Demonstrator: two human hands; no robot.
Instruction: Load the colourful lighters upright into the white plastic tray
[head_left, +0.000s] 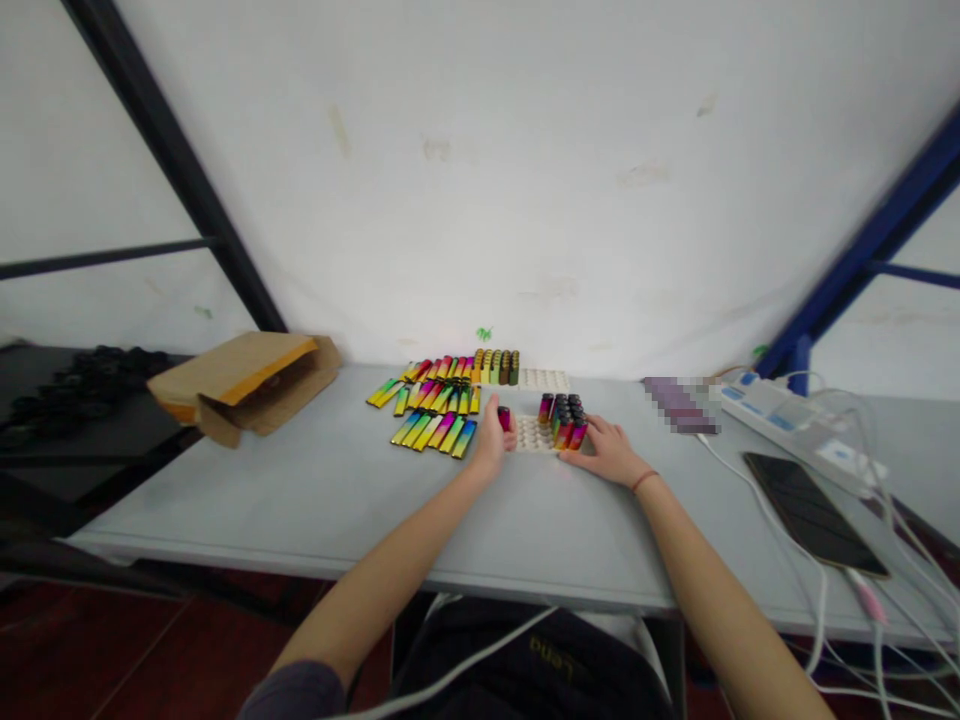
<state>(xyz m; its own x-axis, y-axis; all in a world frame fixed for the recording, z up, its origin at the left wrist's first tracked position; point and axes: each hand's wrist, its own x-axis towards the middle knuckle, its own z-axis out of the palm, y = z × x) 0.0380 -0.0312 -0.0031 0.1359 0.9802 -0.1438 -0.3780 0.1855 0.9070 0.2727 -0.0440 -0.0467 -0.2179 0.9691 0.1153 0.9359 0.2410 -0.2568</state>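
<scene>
- The left hand (pixel 493 440) reaches forward from the near edge, forearm angled inward, thumb up and fingers curled around one dark magenta tube (pixel 505 419).
- That tube stands roughly upright in its grip, just above or at the left end of the near tray (pixel 534 434); whether it touches the tray cannot be told.
- The right hand (pixel 611 455) lies low on the surface (pixel 360 500), palm down, its thumb and fingers spread apart around the tray's right end, with a thin red band (pixel 645 480) at the wrist.
- Directly left of the right hand's fingers, black-topped gradient tubes (pixel 566 420) stand upright in the near tray; the fingertips seem to touch the nearest ones.
- Between the two hands, the tray's remaining holes show pale and unfilled.
- Left of the left hand, loose rainbow tubes (pixel 452 436) lie in slanting rows.
- Beyond both hands is a far tray (pixel 545 380), gold-topped tubes (pixel 495 365) standing at its left end.
- Well left of the left hand lies an open paper bag (pixel 247 370); well right of the right hand, a black phone (pixel 814 512) and a white power strip (pixel 802 430).
</scene>
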